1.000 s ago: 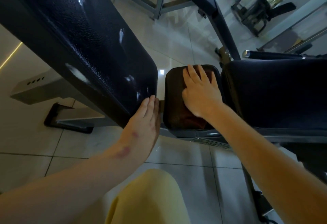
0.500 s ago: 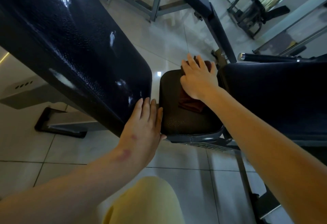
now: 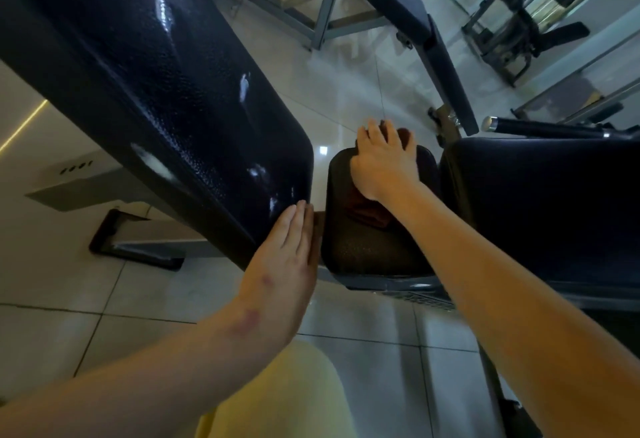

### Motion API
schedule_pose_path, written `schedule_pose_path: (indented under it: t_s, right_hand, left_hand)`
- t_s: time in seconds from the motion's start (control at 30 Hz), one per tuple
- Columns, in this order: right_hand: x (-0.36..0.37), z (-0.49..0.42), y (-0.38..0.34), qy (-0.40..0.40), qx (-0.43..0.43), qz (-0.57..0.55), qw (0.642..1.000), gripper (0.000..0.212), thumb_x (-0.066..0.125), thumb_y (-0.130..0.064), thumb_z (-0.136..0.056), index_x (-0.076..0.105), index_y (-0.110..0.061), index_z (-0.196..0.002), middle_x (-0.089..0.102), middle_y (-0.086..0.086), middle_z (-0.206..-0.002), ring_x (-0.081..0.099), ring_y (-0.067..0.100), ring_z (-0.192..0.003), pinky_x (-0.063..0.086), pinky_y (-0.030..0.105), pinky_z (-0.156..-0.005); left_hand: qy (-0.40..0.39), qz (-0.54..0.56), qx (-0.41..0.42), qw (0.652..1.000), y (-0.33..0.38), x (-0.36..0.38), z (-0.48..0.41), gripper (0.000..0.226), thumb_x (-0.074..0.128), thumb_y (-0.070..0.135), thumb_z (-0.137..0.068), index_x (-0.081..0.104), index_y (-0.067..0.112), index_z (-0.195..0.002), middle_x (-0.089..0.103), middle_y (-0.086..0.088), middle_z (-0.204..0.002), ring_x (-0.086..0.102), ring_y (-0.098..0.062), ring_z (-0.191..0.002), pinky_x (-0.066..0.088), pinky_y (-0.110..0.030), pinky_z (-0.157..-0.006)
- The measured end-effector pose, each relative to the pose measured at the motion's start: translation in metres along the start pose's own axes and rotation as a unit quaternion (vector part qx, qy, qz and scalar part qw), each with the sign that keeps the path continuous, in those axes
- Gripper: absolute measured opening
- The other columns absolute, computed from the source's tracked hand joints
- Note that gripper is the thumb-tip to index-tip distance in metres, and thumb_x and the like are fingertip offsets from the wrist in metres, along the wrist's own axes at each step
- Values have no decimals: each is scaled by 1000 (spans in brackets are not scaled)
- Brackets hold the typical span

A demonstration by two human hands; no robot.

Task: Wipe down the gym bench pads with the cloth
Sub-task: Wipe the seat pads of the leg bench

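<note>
A small dark seat pad (image 3: 367,250) sits between a long black back pad (image 3: 166,98) on the left and a wide black pad (image 3: 540,209) on the right. My right hand (image 3: 382,160) lies flat with straight fingers on a dark red cloth (image 3: 372,214), pressing it onto the far end of the small pad; cloth shows past the fingertips and below the palm. My left hand (image 3: 287,264) rests with straight fingers against the lower end of the long back pad.
Pale tiled floor (image 3: 69,333) lies below. The bench's grey frame and foot (image 3: 135,250) stand at the left. A black handle bar (image 3: 540,126) juts out at the right. Other gym machines (image 3: 512,29) stand at the back. My yellow-clad knee (image 3: 284,399) is at the bottom.
My right hand has slid the cloth away from me along the small pad, from its middle to its far edge. My left hand has stayed on the back pad's end.
</note>
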State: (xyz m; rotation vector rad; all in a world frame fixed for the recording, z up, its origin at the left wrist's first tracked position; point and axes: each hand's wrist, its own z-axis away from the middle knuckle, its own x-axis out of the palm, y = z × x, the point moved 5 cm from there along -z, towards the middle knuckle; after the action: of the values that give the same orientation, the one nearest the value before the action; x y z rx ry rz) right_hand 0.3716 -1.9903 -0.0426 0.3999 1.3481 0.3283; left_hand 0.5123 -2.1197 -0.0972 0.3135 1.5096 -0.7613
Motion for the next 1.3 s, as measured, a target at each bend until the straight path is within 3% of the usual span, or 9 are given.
schedule_pose_path:
  t_s: [0.1,0.27,0.43,0.57,0.73,0.87,1.0,1.17,1.3]
  right_hand:
    - [7,-7,-33,0,-5,1,1000,66,36,-29,-101,9,-7,-157,1,12,-165,-3,31,-152,1,56,-121]
    - [3,37,-31,-28,-117,-9,993,61,32,-30,-104,7,-18,-158,-4,1,-166,-10,20,-152,-4,48,-123]
    - [-16,69,38,-11,-8,-21,1000,63,31,-29,-104,1,-17,-158,-8,1,-166,-11,20,-151,-4,46,-122]
    - [-5,94,13,23,89,0,996,66,28,-33,-103,-3,-10,-157,-11,11,-165,-11,30,-151,2,53,-122]
    - [14,113,-63,7,-60,-28,998,60,27,-31,-105,4,-13,-157,-6,8,-166,-11,28,-152,-4,51,-121]
    - [13,131,-44,-15,-143,-3,990,62,32,-32,-105,2,-19,-157,-8,1,-166,-12,20,-151,-8,43,-120]
    - [3,151,17,-9,-51,13,999,65,29,-33,-104,-6,-18,-157,-17,2,-164,-16,21,-151,-7,44,-121]
    - [10,160,6,64,87,-36,994,69,34,-32,-103,-4,-10,-157,-12,11,-165,-11,30,-151,-1,50,-120]
    - [20,154,-33,93,44,-43,994,63,32,-27,-99,16,-4,-155,8,20,-163,7,37,-151,4,56,-118]
  left_hand:
    - [-6,-43,26,999,-2,5,5,63,18,27,-106,2,-16,-148,-6,-39,-155,-7,-53,-142,-27,-56,-91]
    - [-2,-37,37,999,-2,2,8,62,19,25,-106,-4,-15,-148,-9,-37,-156,-8,-51,-144,-13,-52,-114]
    - [-2,-46,34,998,-2,4,10,60,18,23,-105,-1,-16,-147,-8,-37,-155,-7,-51,-144,-14,-53,-113]
    - [-10,-55,34,998,-1,7,6,59,17,24,-106,0,-14,-148,-8,-37,-156,-6,-51,-145,-11,-53,-115]
    - [-15,-69,22,997,2,6,4,67,29,30,-105,-3,-7,-151,-13,-34,-157,-8,-48,-146,-11,-53,-116]
    - [-26,-71,12,997,1,3,7,65,30,34,-105,5,-4,-153,-15,-32,-157,-9,-47,-147,-8,-54,-118]
    - [-17,-33,1,999,1,1,7,62,13,32,-106,1,-9,-151,-12,-35,-157,-7,-49,-146,-7,-54,-118]
    - [18,86,-53,995,0,-8,7,76,13,48,-103,-35,6,-144,-17,-28,-159,-8,-40,-149,-8,-51,-119]
    - [46,134,-61,988,-3,-17,2,80,21,49,-100,-32,8,-144,-17,-22,-161,-6,-36,-150,-4,-51,-121]
